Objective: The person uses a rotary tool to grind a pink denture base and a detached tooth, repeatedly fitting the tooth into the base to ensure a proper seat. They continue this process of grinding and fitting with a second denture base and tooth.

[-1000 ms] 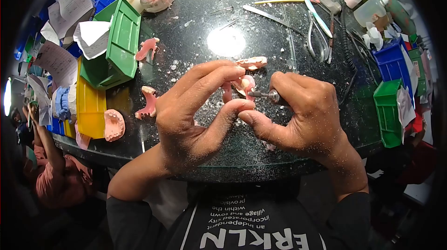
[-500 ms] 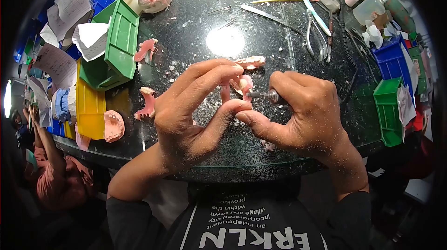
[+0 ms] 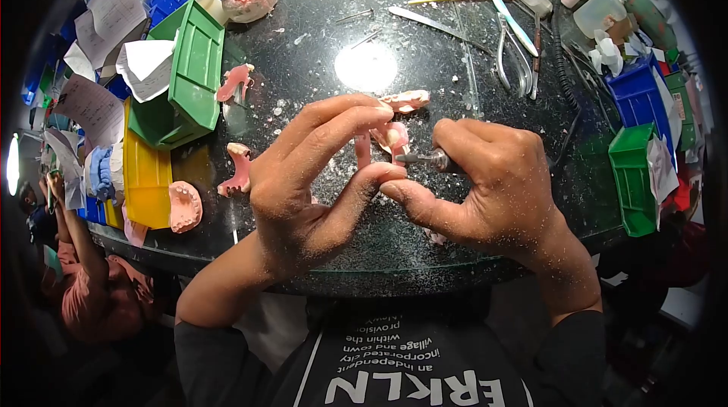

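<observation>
Between thumb and fingers, my left hand (image 3: 307, 172) grips a pink denture piece (image 3: 398, 136) with a whitish tooth on it. Wrapped in my right hand (image 3: 497, 180) is a rotary handpiece (image 3: 438, 160); its metal bur reaches left and appears to touch the pink piece. My right thumb rests close to my left thumb tip. White dust speckles both hands. Just beyond my fingers lies another pink and whitish dental piece (image 3: 408, 101). To the left are two more pink denture pieces, one farther (image 3: 236, 82) and one nearer (image 3: 236, 168).
A pink dental model (image 3: 185, 206) lies beside a yellow bin (image 3: 148, 172) and a green bin (image 3: 196, 77). Pliers (image 3: 512, 58), a toothbrush (image 3: 504, 9) and a metal spatula (image 3: 432, 26) lie at the back. Another green bin (image 3: 631, 172) stands right. A person sits far left.
The bur and handpiece have shifted very slightly against the pink denture piece. Both hands keep nearly the same grip and place.
</observation>
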The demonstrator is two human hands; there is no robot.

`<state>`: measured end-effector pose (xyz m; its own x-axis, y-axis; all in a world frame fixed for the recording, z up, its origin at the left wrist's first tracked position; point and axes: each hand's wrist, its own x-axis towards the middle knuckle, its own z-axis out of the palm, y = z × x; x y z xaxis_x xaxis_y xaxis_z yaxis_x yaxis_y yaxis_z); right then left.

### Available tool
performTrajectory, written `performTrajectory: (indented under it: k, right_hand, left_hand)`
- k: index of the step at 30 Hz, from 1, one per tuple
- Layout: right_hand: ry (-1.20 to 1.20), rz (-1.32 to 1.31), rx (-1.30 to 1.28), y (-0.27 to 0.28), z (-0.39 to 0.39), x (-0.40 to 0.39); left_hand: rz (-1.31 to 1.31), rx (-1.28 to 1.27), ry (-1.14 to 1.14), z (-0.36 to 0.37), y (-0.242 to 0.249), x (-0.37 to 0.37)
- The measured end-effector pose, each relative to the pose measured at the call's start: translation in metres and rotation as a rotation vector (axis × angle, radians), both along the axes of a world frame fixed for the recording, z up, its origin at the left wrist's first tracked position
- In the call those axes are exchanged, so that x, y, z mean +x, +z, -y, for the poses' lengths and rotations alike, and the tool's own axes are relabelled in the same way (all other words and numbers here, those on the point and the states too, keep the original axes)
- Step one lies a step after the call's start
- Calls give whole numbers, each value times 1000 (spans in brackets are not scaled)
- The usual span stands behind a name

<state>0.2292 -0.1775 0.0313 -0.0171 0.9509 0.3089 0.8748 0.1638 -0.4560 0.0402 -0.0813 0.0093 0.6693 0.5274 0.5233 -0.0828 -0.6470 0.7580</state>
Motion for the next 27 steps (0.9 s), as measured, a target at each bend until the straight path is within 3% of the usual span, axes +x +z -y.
performTrajectory:
  k: [4, 7, 10, 16, 20, 27]
  right_hand:
    - [-1, -8, 50, 0, -2, 0]
    - [0, 26, -79, 2, 1, 2]
    - [1, -64, 8, 3, -3, 10]
    - [-3, -75, 38, 4, -4, 12]
    - [-3, 13, 9, 3, -2, 12]
    - [-2, 58, 3, 2, -1, 11]
  left_hand:
    - [0, 24, 13, 1, 3, 0]
    - [76, 72, 93, -2, -3, 6]
    - [64, 105, 81, -4, 0, 4]
    - [122, -74, -38, -1, -6, 5]
    - [108, 125, -102, -12, -8, 2]
    - [106, 174, -139, -14, -9, 3]
